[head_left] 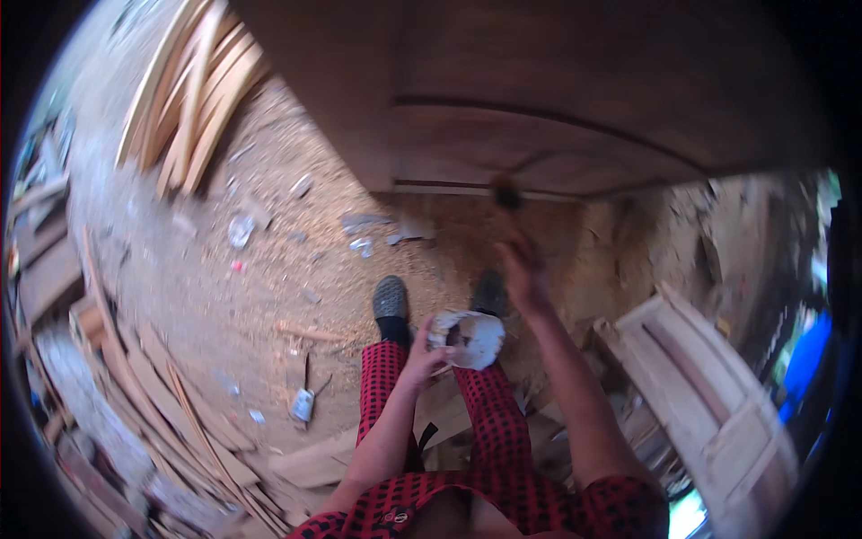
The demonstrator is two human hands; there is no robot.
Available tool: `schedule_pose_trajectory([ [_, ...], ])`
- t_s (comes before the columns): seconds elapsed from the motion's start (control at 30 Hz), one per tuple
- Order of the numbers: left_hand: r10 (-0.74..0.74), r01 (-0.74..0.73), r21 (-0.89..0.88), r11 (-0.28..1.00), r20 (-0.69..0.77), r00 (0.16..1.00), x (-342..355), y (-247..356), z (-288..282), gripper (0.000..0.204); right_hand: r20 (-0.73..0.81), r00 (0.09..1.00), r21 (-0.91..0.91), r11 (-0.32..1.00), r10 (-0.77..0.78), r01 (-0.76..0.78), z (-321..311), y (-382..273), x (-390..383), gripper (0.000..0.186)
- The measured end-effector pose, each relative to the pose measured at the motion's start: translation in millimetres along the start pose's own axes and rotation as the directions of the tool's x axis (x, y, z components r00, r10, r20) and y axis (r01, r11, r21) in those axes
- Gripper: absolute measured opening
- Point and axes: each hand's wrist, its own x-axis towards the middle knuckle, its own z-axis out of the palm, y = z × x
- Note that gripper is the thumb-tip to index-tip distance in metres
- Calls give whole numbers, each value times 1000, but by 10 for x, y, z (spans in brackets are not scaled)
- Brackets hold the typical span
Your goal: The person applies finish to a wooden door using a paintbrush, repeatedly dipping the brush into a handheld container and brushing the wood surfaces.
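I counted 1 blurred brush (505, 191), 1 white container (487, 341), 2 dark shoes (390, 296), 1 large brown furniture piece (548, 72), 1 pale wooden frame (718, 395) and 1 stack of curved wood strips (191, 94), too blurred to count singly.

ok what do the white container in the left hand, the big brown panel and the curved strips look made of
White container: perhaps plastic, pale and smeared with brown, though blur leaves that open. Big brown panel: likely wood with a dark, fairly smooth finish, by its even brown colour and long dark seams. Curved strips: almost surely bare wood, by their pale tan colour.
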Motion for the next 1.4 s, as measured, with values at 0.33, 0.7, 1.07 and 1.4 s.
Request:
schedule_pose_trajectory([
  [0.33,-114,113,-61,992,-12,993,-850,193,332,70,-5,969,462,860,247,-216,-1316,-538,-674,21],
  [0.7,-86,22,243,970,256,963,-1574,871,1249,76,-20,899,648,691,437,-321,-3108,-1891,-1898,22],
  [1.07,-332,-54,561,826,563,757,-2756,1333,3266,82,-349,695,643,700,628,-309,-4202,-2042,-2614,26],
  [1.4,-330,3,406,914,740,586,-2759,1074,4472,80,-780,582,122,969,228,-217,-6362,-1826,-3207,41],
])
